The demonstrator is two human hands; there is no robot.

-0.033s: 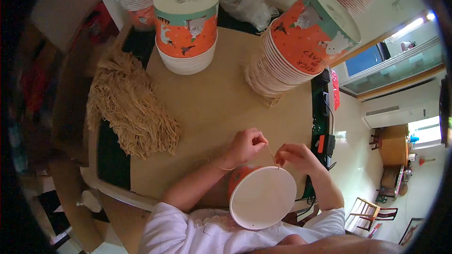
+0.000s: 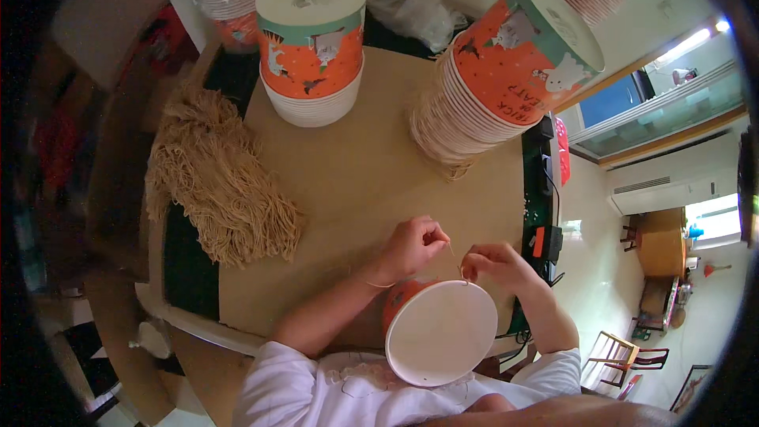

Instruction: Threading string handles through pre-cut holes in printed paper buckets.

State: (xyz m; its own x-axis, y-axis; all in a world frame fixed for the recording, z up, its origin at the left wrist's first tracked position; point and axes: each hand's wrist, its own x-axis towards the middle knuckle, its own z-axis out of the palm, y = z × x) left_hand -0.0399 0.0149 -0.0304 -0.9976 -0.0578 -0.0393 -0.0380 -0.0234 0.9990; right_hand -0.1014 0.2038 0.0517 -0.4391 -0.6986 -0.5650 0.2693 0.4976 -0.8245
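- The desk (image 2: 371, 182) is covered with a tan sheet and fills the middle of the view.
- Two stacks of orange paper buckets stand at the far side: an upright stack (image 2: 312, 47) to the left and a leaning stack (image 2: 498, 71) to the right.
- A heap of tan string (image 2: 221, 182) lies on the left part of the desk.
- An orange bucket (image 2: 439, 328) with a white inside sits at the near edge, against the person's white shirt, its mouth facing the camera.
- The left hand (image 2: 411, 245) hovers just above the bucket's far rim, its grip pinched on a thin string (image 2: 453, 257).
- The right hand (image 2: 494, 261) is just beside it, its grip pressed together on the same string at the rim.
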